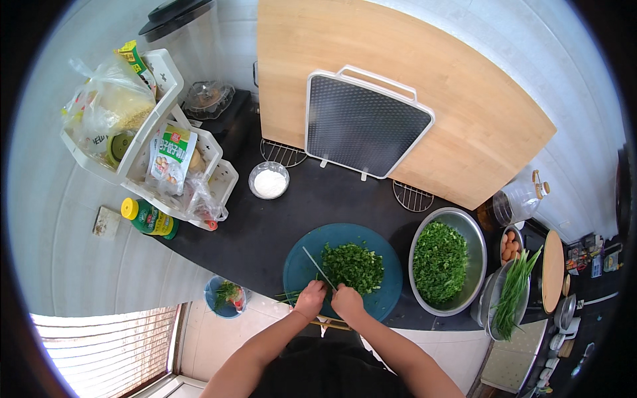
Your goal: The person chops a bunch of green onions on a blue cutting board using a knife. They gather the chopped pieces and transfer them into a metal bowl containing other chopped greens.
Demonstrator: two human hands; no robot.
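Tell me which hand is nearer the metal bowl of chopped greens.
Right. The right hand, holding the knife, is left of the metal bowl, over the near part of the blue board; the left hand is farther left, on the green stalks.

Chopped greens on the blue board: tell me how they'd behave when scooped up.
The chopped greens would probably be light for their bulk, being small leafy bits. They'd likely scatter rather than lift as one, since the heap's edge straggles across the board.

Lower-left glare; fisheye-bent edges
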